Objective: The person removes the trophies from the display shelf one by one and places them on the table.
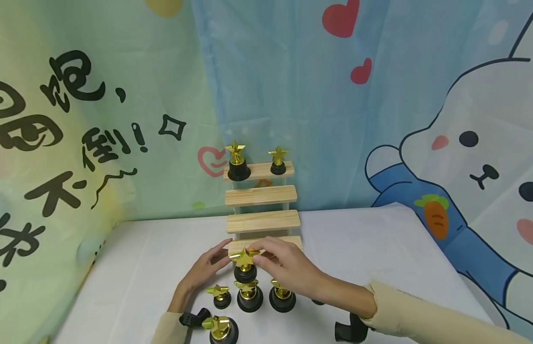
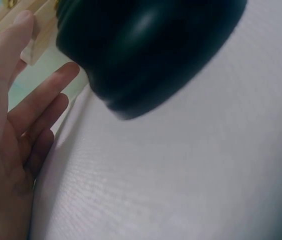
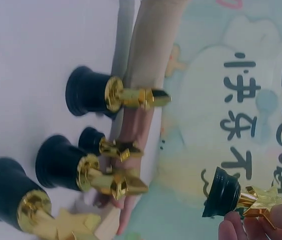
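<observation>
My right hand (image 1: 288, 265) pinches a small gold star trophy (image 1: 245, 272) by its star. In the right wrist view this trophy's black base (image 3: 221, 194) hangs out beyond my fingertips. At the left end of the lowest step of a wooden tiered display stand (image 1: 263, 222) is my left hand (image 1: 207, 268), holding nothing. Its thumb (image 2: 12, 42) overlaps the plank in the left wrist view, with the other fingers loosely extended. Several more star trophies stand on the table, among them a small one (image 1: 222, 299), a middle one (image 1: 250, 301) and one beside my right forearm (image 1: 282, 302).
A larger trophy (image 1: 224, 331) stands at the front, close to my left wrist. On the stand's top step are two trophies, a bigger one (image 1: 238, 169) left and a smaller one (image 1: 278, 166) right. Behind the white-covered table (image 1: 357, 258) hangs a printed cloth backdrop (image 1: 275, 95).
</observation>
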Demonstrator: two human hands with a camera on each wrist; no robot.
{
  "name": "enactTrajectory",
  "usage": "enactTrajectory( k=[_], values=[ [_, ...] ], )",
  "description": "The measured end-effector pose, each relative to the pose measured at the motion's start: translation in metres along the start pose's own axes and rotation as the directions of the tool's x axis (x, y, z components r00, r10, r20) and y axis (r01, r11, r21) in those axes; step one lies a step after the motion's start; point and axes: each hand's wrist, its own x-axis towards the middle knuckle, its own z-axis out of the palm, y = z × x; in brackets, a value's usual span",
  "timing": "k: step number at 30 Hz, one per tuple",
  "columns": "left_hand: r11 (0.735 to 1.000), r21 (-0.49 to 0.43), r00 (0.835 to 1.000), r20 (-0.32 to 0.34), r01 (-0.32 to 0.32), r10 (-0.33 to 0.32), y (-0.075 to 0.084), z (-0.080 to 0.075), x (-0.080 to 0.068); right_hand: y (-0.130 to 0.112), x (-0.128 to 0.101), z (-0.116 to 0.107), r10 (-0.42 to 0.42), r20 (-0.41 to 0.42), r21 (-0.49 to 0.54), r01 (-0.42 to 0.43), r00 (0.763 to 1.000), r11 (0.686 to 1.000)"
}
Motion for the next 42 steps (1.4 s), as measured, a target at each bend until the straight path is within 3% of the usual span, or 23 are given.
enactTrajectory(
  k=[21,31,42],
  values=[
    [1.000,0.016,1.000,-0.007,-0.009,0.010,-0.001,0.000,0.001,-0.005,-0.032,0.015,-0.064,0.070,0.079,0.059,0.995,0.995],
    [1.000,0.012,1.000,-0.004,-0.007,0.007,0.000,0.001,-0.001,0.020,-0.045,0.034,-0.053,0.139,0.103,0.039,0.989,0.994],
    [1.000,0.014,1.000,0.004,-0.018,0.018,0.000,0.000,-0.001,0.046,-0.052,0.054,0.030,0.198,0.144,-0.059,0.980,0.988]
  ],
)
